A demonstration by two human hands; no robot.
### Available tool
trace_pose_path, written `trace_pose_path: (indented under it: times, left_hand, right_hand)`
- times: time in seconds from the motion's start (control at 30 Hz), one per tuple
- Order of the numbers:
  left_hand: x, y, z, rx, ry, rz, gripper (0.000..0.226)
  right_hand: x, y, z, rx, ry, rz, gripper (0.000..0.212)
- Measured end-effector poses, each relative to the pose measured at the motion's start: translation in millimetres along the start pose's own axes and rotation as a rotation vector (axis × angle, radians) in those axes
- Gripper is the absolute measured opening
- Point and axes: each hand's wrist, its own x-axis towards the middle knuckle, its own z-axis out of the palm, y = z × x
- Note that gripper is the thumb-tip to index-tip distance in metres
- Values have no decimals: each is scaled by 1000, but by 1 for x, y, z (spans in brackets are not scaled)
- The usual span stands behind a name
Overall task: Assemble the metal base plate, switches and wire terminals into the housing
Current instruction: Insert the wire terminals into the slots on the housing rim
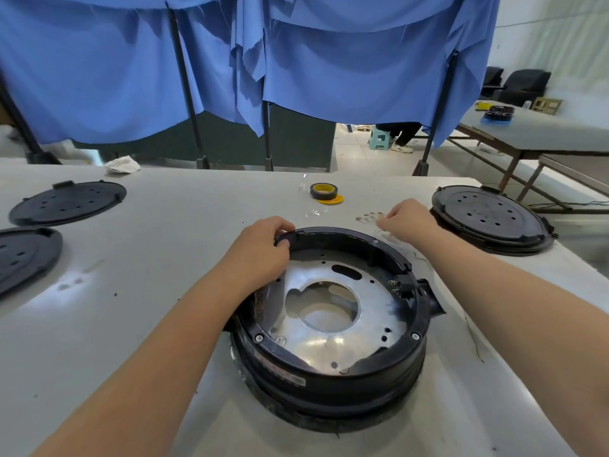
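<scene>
1. 2 black perforated discs (67, 202) lie flat on the tabletop (171, 225), well to the left of the housing; the nearer one (24, 255) is cut off by the picture's edge.
2. 1 crumpled white rag (122, 164) sits at the tabletop's far edge, beyond the discs and left of the housing.
3. Left hand (263, 249) rests on the housing's far-left rim, its fingers curled over the edge and pinching a small dark part (286, 238) seated there.
4. 1 round black housing (333, 367) stands on the tabletop in the middle, open side up. The metal base plate (333, 341) lies flat inside it, shiny, with a large round hole in its middle and small holes around.
5. 1 roll of dark tape (323, 191) with a yellow core lies beyond the housing, beside a yellow disc (331, 200).
6. Small metal wire terminals (368, 218) lie scattered on the tabletop just beyond the housing's far-right rim, beside clear plastic film.
7. Right hand (410, 219) hovers over those terminals with its fingers curled and tips drawn together at one; whether it has the piece gripped cannot be told.
8. 1 stack of black perforated discs (487, 219) sits to the right of the housing.
</scene>
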Motion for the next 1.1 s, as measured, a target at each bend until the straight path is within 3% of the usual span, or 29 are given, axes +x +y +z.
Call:
trace_pose_path:
  times: [0.1, 0.33, 0.5, 0.9, 1.1]
  left_hand:
    - [3, -4, 2, -11, 5, -4, 32]
    - [6, -8, 3, -74, -5, -5, 27]
    - [5, -10, 3, -79, -17, 5, 28]
    - [4, -6, 2, -128, -9, -25, 30]
    - [0, -2, 0, -178, -18, -47, 32]
  right_hand:
    - [7, 4, 5, -36, 10, 23, 29]
    - [17, -1, 15, 3, 17, 57, 38]
    - [18, -5, 16, 10, 21, 102, 22]
    - [-11, -19, -38, 203, 71, 97, 30]
    - [-31, -33, -71, 369, 33, 172, 11]
